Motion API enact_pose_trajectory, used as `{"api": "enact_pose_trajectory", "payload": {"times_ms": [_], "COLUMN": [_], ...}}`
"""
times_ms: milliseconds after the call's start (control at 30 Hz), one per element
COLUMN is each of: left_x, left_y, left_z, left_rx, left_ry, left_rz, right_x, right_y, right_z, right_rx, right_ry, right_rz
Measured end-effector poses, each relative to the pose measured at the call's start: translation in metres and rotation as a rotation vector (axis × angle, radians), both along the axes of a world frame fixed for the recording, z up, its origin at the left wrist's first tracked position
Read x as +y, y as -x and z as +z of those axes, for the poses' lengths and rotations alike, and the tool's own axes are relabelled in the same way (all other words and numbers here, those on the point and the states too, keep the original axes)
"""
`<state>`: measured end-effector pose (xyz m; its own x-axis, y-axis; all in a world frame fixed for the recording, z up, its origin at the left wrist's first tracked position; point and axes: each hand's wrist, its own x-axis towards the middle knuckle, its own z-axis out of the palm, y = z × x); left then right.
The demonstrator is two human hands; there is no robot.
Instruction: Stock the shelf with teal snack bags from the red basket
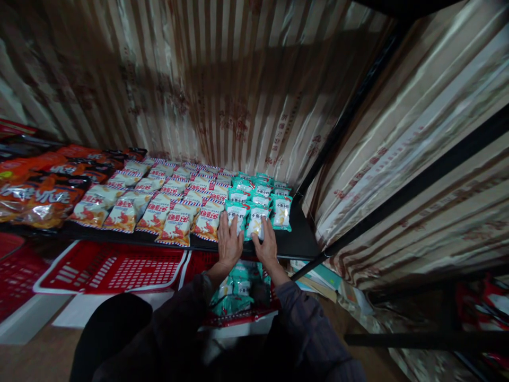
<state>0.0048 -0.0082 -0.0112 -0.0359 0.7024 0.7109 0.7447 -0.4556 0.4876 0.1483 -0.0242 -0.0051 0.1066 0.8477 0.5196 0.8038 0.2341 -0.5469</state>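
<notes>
Small teal-and-white snack bags stand in short rows at the right part of a black shelf. My left hand lies with stretched fingers against the front left teal snack bag. My right hand touches the lower right side of the neighbouring teal bag, its thumb and fingers apart. Another teal bag leans at the right end of the group. Below my wrists, a red basket holds more teal bags, partly hidden by my arms.
White-and-orange snack bags fill the shelf's middle, with orange-and-black bags farther left. The black shelf ends at a dark metal post. Red baskets sit below. Striped printed sheeting hangs behind.
</notes>
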Motion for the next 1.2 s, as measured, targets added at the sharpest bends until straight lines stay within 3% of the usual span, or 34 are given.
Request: {"api": "enact_pose_trajectory", "payload": {"times_ms": [500, 600, 733, 867, 967, 1067, 1200], "left_x": [-0.008, -0.02, -0.057, -0.101, -0.121, -0.122, -0.111], "left_y": [0.002, 0.004, 0.011, 0.022, 0.027, 0.031, 0.042], "left_z": [0.004, 0.008, 0.009, -0.012, -0.04, -0.068, -0.095], "left_rx": [-0.036, -0.042, -0.026, 0.012, 0.127, 0.341, 0.416], "left_ry": [-0.028, -0.045, -0.08, -0.005, 0.239, 0.638, 0.804], "left_rz": [-0.043, -0.059, -0.136, -0.216, -0.277, -0.262, -0.254], "right_x": [-0.006, -0.014, -0.044, -0.085, -0.104, -0.108, -0.101], "right_y": [0.001, 0.003, 0.009, 0.016, 0.021, 0.025, 0.024], "right_z": [0.007, 0.011, 0.014, -0.001, -0.025, -0.051, -0.075], "right_rx": [-0.008, 0.014, 0.041, 0.03, -0.063, -0.171, -0.206], "right_ry": [0.003, -0.07, -0.179, -0.139, 0.134, 0.465, 0.606], "right_rz": [-0.029, -0.052, -0.031, 0.11, 0.253, 0.276, 0.269]}}
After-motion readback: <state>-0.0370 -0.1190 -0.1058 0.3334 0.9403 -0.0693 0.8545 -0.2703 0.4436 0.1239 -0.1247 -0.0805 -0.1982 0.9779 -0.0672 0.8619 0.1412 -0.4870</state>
